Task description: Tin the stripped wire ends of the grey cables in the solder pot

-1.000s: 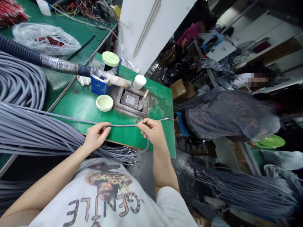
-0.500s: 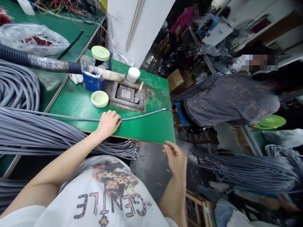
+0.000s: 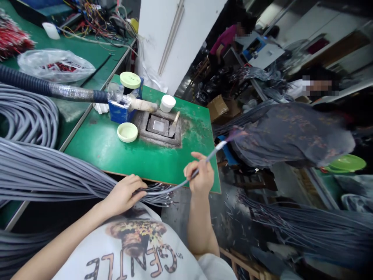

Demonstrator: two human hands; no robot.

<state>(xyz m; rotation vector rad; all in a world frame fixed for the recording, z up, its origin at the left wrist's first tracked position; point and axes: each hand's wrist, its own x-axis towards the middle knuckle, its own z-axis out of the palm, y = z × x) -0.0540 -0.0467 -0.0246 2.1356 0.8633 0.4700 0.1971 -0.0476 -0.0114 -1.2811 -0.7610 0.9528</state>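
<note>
A grey cable (image 3: pixel 177 186) runs between my two hands, in front of the green bench's near edge. My right hand (image 3: pixel 201 177) is closed around it, near its white-banded end (image 3: pixel 220 145), where thin wires fan out in a blur. My left hand (image 3: pixel 126 193) pinches the same cable farther left, beside a thick bundle of grey cables (image 3: pixel 67 169). The bundle's stripped ends (image 3: pixel 163 199) hang below the bench edge. Beyond my hands, a small square metal pot (image 3: pixel 159 125) sits sunk in the bench, with a scraper (image 3: pixel 174 125) lying across its rim.
On the green bench (image 3: pixel 96 149) stand a pale green dish (image 3: pixel 127 132), a white tub (image 3: pixel 167 103) and a blue box (image 3: pixel 119 111) under a hose nozzle (image 3: pixel 142 104). Coiled cable (image 3: pixel 43 112) lies left. A person in a dark patterned top (image 3: pixel 291 134) is at the right.
My right hand has taken hold of the cable near its end and raised it. My left hand and the cable have moved off the bench top toward my body.
</note>
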